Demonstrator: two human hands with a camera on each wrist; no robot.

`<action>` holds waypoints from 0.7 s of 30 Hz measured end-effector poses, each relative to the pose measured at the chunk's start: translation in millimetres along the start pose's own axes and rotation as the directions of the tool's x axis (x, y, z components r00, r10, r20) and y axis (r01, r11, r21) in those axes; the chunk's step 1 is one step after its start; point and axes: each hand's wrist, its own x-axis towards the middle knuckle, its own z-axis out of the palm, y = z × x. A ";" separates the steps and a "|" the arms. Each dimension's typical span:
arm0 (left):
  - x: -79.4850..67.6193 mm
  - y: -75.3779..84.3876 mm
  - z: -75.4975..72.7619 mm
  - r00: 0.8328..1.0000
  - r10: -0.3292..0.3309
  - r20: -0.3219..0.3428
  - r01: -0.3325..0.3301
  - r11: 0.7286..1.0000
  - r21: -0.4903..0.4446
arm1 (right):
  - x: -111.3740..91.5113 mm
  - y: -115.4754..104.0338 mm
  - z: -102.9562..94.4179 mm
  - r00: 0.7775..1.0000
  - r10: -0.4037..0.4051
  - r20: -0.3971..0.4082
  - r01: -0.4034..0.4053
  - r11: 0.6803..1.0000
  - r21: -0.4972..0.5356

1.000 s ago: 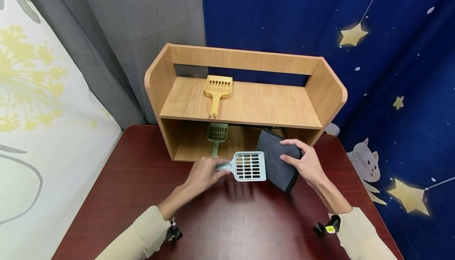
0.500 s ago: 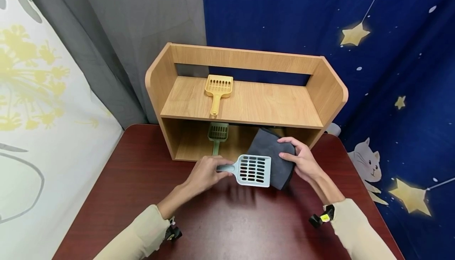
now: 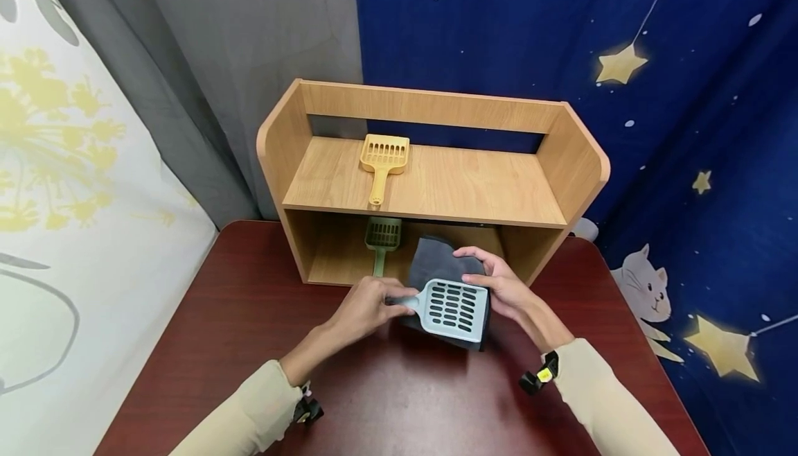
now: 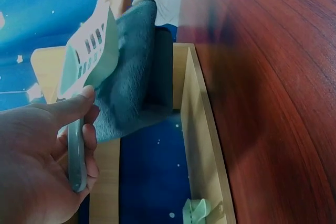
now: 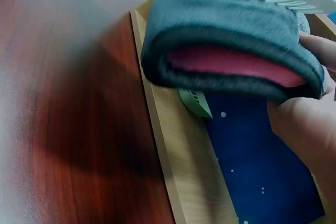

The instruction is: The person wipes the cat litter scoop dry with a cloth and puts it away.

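Note:
My left hand [image 3: 368, 307] grips the handle of a pale blue slotted litter scoop [image 3: 424, 303], pinched under the thumb in the left wrist view. A folded dark grey cloth [image 3: 433, 258] is held in my right hand [image 3: 506, 291], thumb and fingers at its right edge. The cloth lies behind the scoop's slotted head and overlaps it in the head view. From the right wrist, a pink layer [image 5: 231, 65] shows inside the fold. Both things are up over the table, in front of the shelf.
A two-tier wooden shelf [image 3: 474, 182] stands at the back of the dark red table [image 3: 386, 407]. A yellow litter scoop [image 3: 379, 182] lies on its upper board. In the lower compartment is a green litter scoop [image 3: 379, 260]. Curtains hang behind.
My right hand has moved left with the cloth, bringing it behind the scoop. The scoop has shifted slightly right and down and tilted in my left hand.

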 end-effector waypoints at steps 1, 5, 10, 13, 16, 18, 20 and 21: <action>-0.2 -0.5 -0.7 1.000 -0.001 0.001 0.001 1.000 -0.006 | -1.0 0.2 -0.9 1.000 0.003 0.001 -0.003 1.000 0.010; -2.3 -3.7 -5.8 1.000 -0.018 -0.011 0.018 1.000 -0.005 | -10.0 -4.2 -8.6 1.000 -0.012 0.013 0.011 0.996 0.089; -6.3 -10.1 -14.1 0.997 -0.068 -0.038 0.069 0.997 0.020 | -25.1 -14.5 -21.7 0.998 -0.058 0.018 0.055 0.988 0.144; -7.7 -12.9 -16.7 0.996 -0.076 -0.042 0.076 0.997 0.013 | -29.7 -19.2 -25.5 0.996 -0.083 0.021 0.079 0.985 0.152; -7.8 -13.5 -16.0 0.997 -0.068 -0.026 0.067 0.998 -0.015 | -29.3 -20.5 -25.1 0.996 -0.091 0.025 0.086 0.984 0.155; -7.2 -12.5 -14.2 0.999 -0.054 -0.008 0.053 0.998 -0.031 | -26.7 -18.8 -22.9 0.996 -0.083 0.027 0.078 0.984 0.158; -6.3 -10.8 -12.1 0.999 -0.038 0.003 0.038 0.999 -0.034 | -22.2 -15.7 -19.1 0.997 -0.071 0.024 0.066 0.985 0.158; -5.6 -9.8 -11.0 1.000 -0.029 0.006 0.029 0.999 -0.038 | -19.6 -13.8 -17.0 0.998 -0.065 0.022 0.061 0.986 0.158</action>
